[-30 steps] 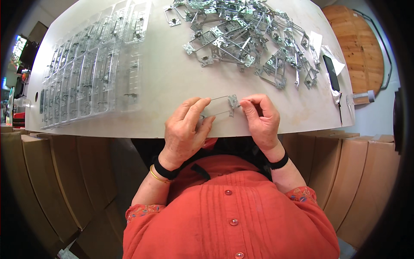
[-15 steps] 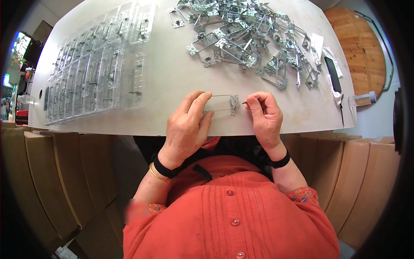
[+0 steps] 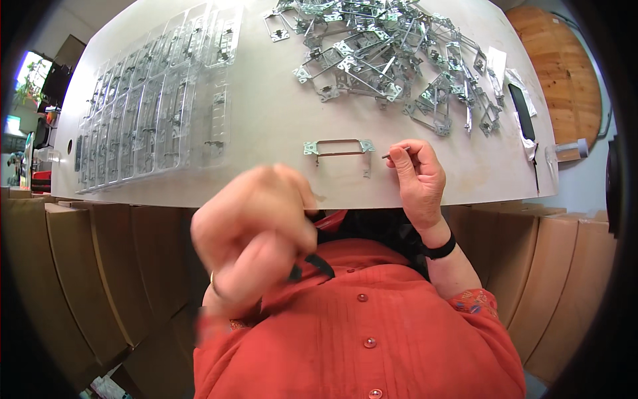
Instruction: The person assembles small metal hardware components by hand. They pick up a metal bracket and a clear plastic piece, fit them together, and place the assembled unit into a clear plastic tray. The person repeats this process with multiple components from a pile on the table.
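Note:
A metal bracket (image 3: 339,154) with two long bars between small end plates lies on the table in front of me. My right hand (image 3: 421,174) is just right of it, fingers closed, pinching a thin dark metal pin (image 3: 388,155) that points left toward the bracket without touching it. My left hand (image 3: 256,223) is raised in front of the table's near edge, below and left of the bracket. Motion smears its fingers, so I cannot make out whether it holds anything.
A big heap of similar metal brackets (image 3: 372,53) covers the far right of the table (image 3: 259,126). Clear plastic trays (image 3: 149,120) with metal parts stand at the left. A dark phone-like object (image 3: 522,112) lies by the right edge. Cardboard boxes (image 3: 551,279) flank me below.
My left hand has let go of the bracket and pulled back toward me. The bracket now lies on the table, turned differently. My right hand still pinches the pin, shifted slightly right.

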Demonstrator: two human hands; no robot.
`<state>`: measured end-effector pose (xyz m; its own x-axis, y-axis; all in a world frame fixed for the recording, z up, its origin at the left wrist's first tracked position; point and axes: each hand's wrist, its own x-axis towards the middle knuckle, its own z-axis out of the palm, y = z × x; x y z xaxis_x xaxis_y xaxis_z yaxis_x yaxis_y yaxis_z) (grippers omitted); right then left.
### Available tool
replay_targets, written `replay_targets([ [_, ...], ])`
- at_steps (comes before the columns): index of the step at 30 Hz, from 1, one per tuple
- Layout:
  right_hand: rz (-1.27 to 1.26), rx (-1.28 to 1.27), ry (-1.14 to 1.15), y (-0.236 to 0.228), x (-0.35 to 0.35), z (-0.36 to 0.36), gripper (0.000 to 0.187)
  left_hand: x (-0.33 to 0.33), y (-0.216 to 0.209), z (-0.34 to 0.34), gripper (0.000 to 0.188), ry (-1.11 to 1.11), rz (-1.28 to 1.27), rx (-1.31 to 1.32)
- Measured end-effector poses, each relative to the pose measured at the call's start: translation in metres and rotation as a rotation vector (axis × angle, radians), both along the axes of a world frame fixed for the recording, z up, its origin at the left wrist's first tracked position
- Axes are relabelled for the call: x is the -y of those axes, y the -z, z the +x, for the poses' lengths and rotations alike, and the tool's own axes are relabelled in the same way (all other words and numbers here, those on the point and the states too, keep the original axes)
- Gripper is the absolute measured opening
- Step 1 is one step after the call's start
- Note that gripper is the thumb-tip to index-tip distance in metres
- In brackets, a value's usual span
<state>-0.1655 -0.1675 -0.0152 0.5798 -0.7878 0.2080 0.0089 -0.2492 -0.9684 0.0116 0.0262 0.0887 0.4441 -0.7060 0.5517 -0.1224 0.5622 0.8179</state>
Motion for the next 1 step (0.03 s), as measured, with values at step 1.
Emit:
replay_targets([
  [1, 0.009, 0.004, -0.011, 0.0002, 0.0002, 0.0006, 0.014, -0.0025, 0.0002, 0.0002, 0.016, -0.010, 0.004, -0.001],
])
